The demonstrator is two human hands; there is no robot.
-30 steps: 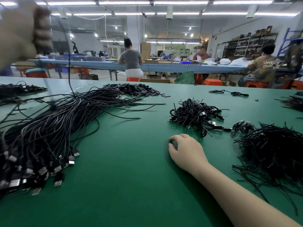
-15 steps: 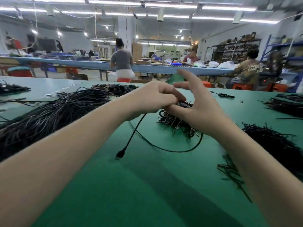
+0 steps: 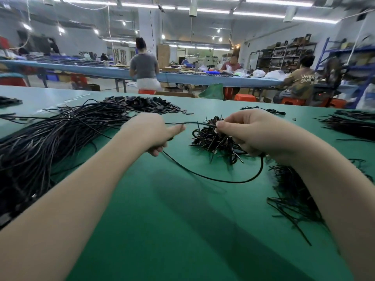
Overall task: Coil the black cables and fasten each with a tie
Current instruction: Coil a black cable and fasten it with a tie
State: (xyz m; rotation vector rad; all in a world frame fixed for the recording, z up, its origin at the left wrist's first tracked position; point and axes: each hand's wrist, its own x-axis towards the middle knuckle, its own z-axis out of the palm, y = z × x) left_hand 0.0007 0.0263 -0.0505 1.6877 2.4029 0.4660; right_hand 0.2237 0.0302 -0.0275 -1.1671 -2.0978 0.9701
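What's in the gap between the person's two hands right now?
In the head view, a stretch of black cable runs from the left hand to the right hand; behind it lies a small pile of coiled cables on the green table.

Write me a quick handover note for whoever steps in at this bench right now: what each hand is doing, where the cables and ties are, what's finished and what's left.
Left hand: fingers curled round one black cable, thumb out along it.
Right hand: grip pinches the same cable at its fingertips; the cable's slack sags in a loop onto the green table between the hands.
Uncoiled cables: big heap at left.
Coiled bundles: small pile just behind the hands.
Ties: thin black strips in a heap under the right forearm.
Done: the few bundles in that pile. Left: coil and tie this cable, then the heap at left.
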